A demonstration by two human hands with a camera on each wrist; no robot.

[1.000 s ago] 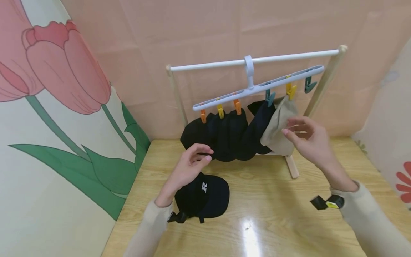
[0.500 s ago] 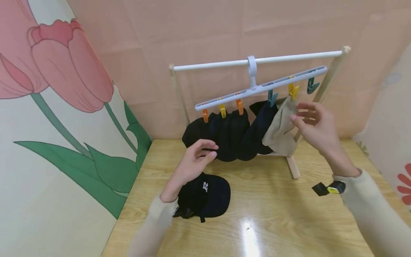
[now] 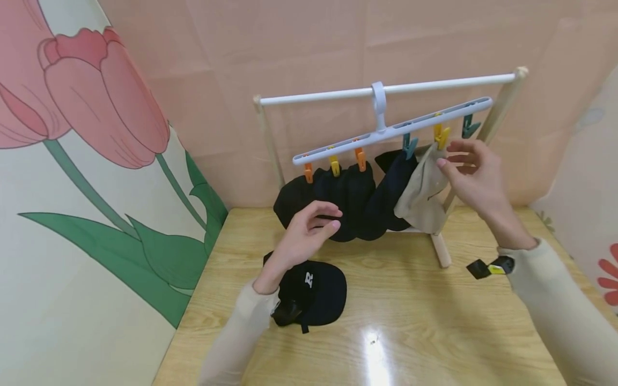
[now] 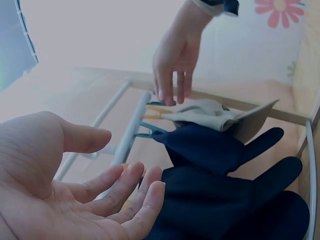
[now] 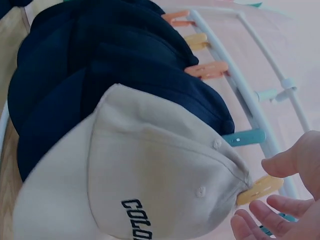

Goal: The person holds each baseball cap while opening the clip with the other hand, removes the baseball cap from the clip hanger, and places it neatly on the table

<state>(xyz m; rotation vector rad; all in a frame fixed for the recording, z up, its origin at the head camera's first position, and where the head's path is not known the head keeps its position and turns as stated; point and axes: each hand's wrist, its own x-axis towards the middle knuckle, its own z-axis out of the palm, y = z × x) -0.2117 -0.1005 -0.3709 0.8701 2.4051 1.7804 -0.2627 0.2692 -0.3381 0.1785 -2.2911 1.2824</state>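
A beige cap [image 3: 421, 195] hangs by its crown from a yellow clip [image 3: 441, 138] on a pale blue clip hanger [image 3: 410, 127]. Dark lettering shows on its front in the right wrist view. Right beside this cap and clip is my right hand [image 3: 478, 174], thumb and fingers apart with nothing between them. Several dark caps [image 3: 347, 201] hang to the left, from orange, yellow and teal clips. In front of them my left hand [image 3: 305, 236] is held palm up in the left wrist view [image 4: 75, 185], fingers loosely bent and holding nothing.
A black cap [image 3: 324, 300] with a white letter lies on the wooden table [image 3: 401, 321], partly behind the left forearm. The hanger hooks over the white bar of a drying rack [image 3: 318, 97]. A dark green clip [image 3: 469, 127] at the hanger's right end holds nothing.
My right hand has risen along the beige cap toward its yellow clip. The left hand has moved a little to the right and up. The caps hang much as before.
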